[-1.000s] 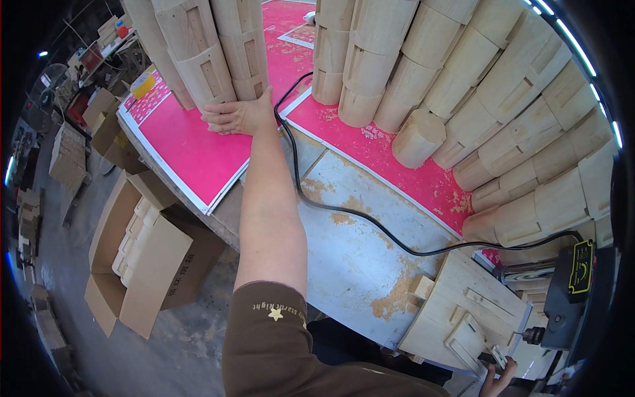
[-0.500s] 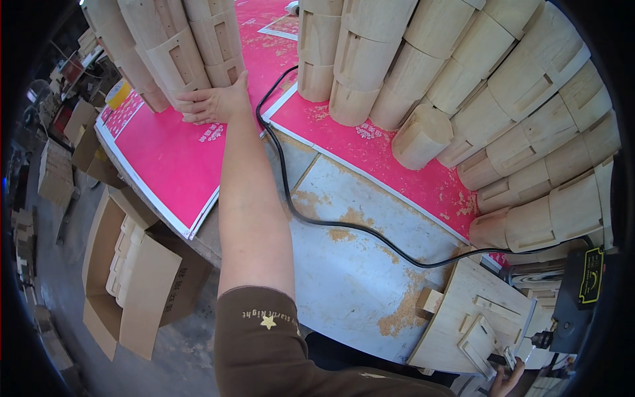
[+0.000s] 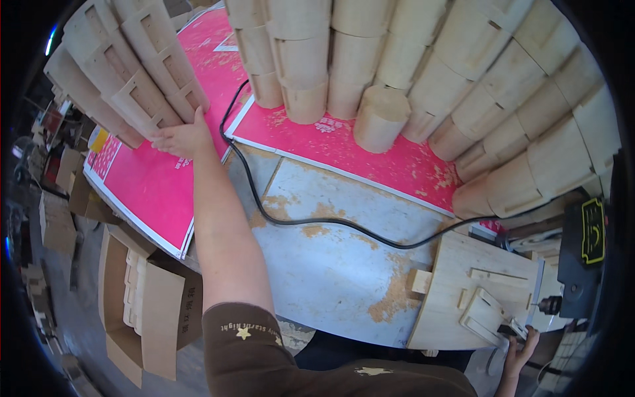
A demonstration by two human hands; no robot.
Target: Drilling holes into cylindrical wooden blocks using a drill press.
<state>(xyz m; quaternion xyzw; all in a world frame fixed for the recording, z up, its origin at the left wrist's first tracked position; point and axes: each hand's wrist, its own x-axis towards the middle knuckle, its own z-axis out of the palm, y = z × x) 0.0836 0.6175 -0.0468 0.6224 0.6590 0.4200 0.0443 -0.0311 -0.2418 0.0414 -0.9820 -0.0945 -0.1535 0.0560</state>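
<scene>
My left hand [image 3: 180,135] reaches far forward to the foot of a leaning stack of curved wooden pieces [image 3: 142,79]. Its thumb lies on the side of the lowest piece and its fingers run under it. The stack rests on a pink sheet [image 3: 149,188]. My right hand [image 3: 519,354] is at the lower right edge, its fingers closed around a small metal part [image 3: 512,329] at the corner of a pale wooden jig [image 3: 463,294]. Most of that hand is cut off by the frame.
Tall columns of rounded wooden blocks [image 3: 397,59] stand on a second pink sheet [image 3: 370,149]. A black cable [image 3: 291,221] crosses the dusty grey tabletop [image 3: 331,258]. A black machine [image 3: 585,251] sits at right. An open cardboard box [image 3: 142,308] stands on the floor at left.
My left hand stays at the foot of the leaning stack, and its thumb has come up onto the lowest piece. The view has shifted, and more of my right hand shows.
</scene>
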